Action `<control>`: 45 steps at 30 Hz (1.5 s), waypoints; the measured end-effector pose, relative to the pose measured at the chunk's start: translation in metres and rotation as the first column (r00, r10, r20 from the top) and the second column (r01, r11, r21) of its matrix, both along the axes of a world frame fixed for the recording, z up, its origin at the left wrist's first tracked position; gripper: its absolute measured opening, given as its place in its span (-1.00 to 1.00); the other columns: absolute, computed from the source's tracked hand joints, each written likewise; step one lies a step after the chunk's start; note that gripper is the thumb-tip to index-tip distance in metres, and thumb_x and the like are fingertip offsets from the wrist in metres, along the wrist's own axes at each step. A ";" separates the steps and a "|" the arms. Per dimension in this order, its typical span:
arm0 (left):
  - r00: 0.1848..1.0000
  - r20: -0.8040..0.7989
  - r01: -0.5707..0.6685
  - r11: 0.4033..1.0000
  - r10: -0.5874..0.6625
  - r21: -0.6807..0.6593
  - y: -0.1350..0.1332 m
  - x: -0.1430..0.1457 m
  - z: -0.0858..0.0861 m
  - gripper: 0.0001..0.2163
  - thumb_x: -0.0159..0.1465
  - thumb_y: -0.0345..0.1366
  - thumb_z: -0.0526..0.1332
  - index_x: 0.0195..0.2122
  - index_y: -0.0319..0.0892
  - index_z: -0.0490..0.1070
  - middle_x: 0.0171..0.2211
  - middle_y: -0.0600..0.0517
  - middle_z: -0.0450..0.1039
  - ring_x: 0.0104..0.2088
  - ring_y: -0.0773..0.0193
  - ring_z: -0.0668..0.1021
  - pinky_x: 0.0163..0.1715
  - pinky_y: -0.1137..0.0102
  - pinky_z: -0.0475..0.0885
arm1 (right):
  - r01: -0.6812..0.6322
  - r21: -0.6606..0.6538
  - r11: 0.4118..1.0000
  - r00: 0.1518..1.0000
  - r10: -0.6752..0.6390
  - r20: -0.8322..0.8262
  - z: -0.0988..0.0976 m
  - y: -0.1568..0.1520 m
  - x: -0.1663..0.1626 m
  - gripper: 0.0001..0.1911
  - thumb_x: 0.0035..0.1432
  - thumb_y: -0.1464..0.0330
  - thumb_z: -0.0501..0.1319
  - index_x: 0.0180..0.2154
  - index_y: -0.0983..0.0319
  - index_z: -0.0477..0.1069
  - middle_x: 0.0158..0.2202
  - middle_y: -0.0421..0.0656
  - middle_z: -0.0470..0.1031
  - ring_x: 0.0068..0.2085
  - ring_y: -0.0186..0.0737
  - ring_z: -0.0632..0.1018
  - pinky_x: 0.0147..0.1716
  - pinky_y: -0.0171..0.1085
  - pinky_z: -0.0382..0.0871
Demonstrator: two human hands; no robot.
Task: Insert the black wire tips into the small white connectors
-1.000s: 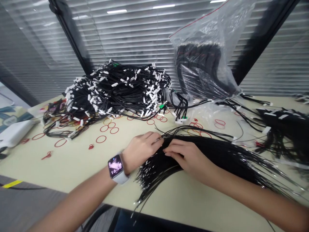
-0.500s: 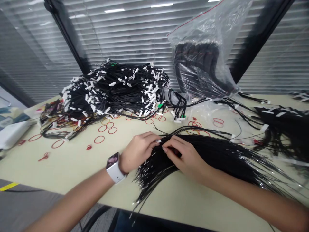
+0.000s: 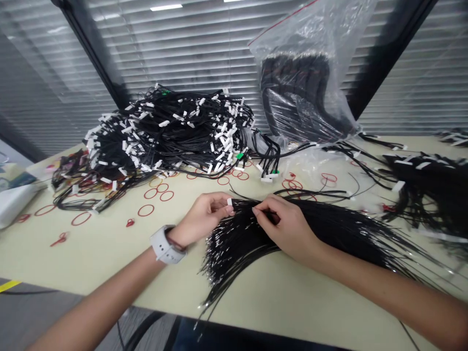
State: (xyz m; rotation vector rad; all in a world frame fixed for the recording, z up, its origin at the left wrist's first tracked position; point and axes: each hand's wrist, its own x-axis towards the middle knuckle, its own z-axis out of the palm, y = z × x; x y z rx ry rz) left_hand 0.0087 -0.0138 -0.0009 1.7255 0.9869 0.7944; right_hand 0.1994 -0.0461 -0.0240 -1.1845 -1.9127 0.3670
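My left hand (image 3: 204, 214) pinches a small white connector (image 3: 229, 202) between thumb and fingers, with thin black wires running from it to the right. Close by on the right, my right hand (image 3: 283, 222) is closed in a pinch over a thick bundle of black wires (image 3: 241, 243). Its fingertips meet at the wires; a single wire between them is too fine to make out for certain. Bright metal tips (image 3: 215, 258) fan out at the bundle's left end. A white watch strap (image 3: 166, 246) circles my left wrist.
Behind my hands lies a large heap of black cables with white connectors (image 3: 175, 131). A clear plastic bag (image 3: 296, 102) of black wires leans at the window blinds. Red rubber bands (image 3: 146, 210) are scattered over the table (image 3: 109, 258). More cables (image 3: 427, 190) lie at right.
My left hand has turned and shifted slightly left, with the white connector now more upright in its fingers. My right hand has moved a little right, widening the gap between them.
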 end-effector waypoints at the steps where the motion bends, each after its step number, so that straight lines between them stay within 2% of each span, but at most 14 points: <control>1: 1.000 0.005 0.004 1.000 -0.004 -0.012 0.000 0.000 0.001 -0.96 0.17 -0.42 0.17 -0.40 -0.28 0.36 -0.50 0.06 0.41 -0.45 0.38 0.46 -0.40 0.47 0.36 | -0.003 -0.001 1.000 1.000 0.003 0.003 0.000 0.000 0.000 -0.90 0.10 0.48 0.10 -0.44 0.24 0.32 -0.46 -0.25 0.32 -0.45 -0.40 0.34 -0.46 -0.37 0.17; 6: 1.000 -0.008 0.007 0.999 -0.007 -0.042 -0.002 0.001 0.005 -0.96 0.17 -0.42 0.17 -0.40 -0.28 0.37 -0.49 0.04 0.42 -0.43 0.36 0.47 -0.38 0.45 0.37 | -0.010 -0.001 1.000 1.000 0.010 0.015 -0.001 0.000 -0.001 -0.90 0.12 0.48 0.09 -0.42 0.24 0.33 -0.45 -0.26 0.32 -0.47 -0.43 0.33 -0.47 -0.38 0.17; 16: 0.999 -0.042 0.035 0.999 -0.035 -0.008 0.001 -0.002 0.002 -0.93 0.19 -0.38 0.16 -0.38 -0.28 0.38 -0.46 0.03 0.44 -0.41 0.36 0.48 -0.38 0.45 0.36 | -0.018 -0.011 1.000 1.000 0.018 -0.005 0.000 0.000 -0.001 -0.89 0.14 0.46 0.09 -0.42 0.24 0.34 -0.44 -0.25 0.34 -0.43 -0.41 0.36 -0.43 -0.39 0.19; 29: 0.996 -0.070 0.048 0.999 -0.047 0.014 0.001 -0.004 0.001 -0.90 0.19 -0.34 0.16 -0.36 -0.27 0.38 -0.46 0.03 0.44 -0.41 0.34 0.47 -0.39 0.43 0.35 | -0.085 0.024 0.996 0.993 0.082 0.084 0.000 0.001 0.002 -0.84 0.17 0.46 0.03 -0.37 0.24 0.37 -0.41 -0.20 0.36 -0.43 -0.37 0.38 -0.44 -0.36 0.21; 34: 0.989 -0.134 0.075 0.996 -0.067 0.056 -0.001 -0.003 0.002 -0.90 0.19 -0.35 0.16 -0.34 -0.28 0.40 -0.45 0.02 0.44 -0.42 0.34 0.46 -0.41 0.44 0.34 | -0.058 0.035 0.998 0.996 0.056 0.073 0.001 0.002 0.001 -0.86 0.17 0.47 0.05 -0.39 0.25 0.36 -0.43 -0.22 0.35 -0.43 -0.39 0.37 -0.44 -0.37 0.20; 41: 0.976 -0.197 0.118 0.987 -0.095 0.109 -0.004 -0.002 0.001 -0.89 0.20 -0.38 0.13 -0.32 -0.28 0.42 -0.44 0.01 0.44 -0.42 0.33 0.43 -0.42 0.44 0.33 | -0.101 0.077 0.992 0.989 0.092 0.118 -0.003 0.001 -0.003 -0.84 0.19 0.47 0.02 -0.38 0.26 0.34 -0.40 -0.18 0.35 -0.40 -0.36 0.38 -0.39 -0.36 0.25; 45: 0.956 -0.277 0.154 0.965 -0.092 0.211 -0.005 -0.002 0.002 -0.88 0.21 -0.38 0.12 -0.32 -0.26 0.43 -0.43 0.02 0.44 -0.43 0.33 0.42 -0.45 0.45 0.32 | -0.144 0.125 0.982 0.980 0.123 0.157 -0.005 0.001 -0.003 -0.81 0.21 0.46 -0.03 -0.36 0.26 0.33 -0.39 -0.15 0.35 -0.39 -0.34 0.39 -0.39 -0.35 0.27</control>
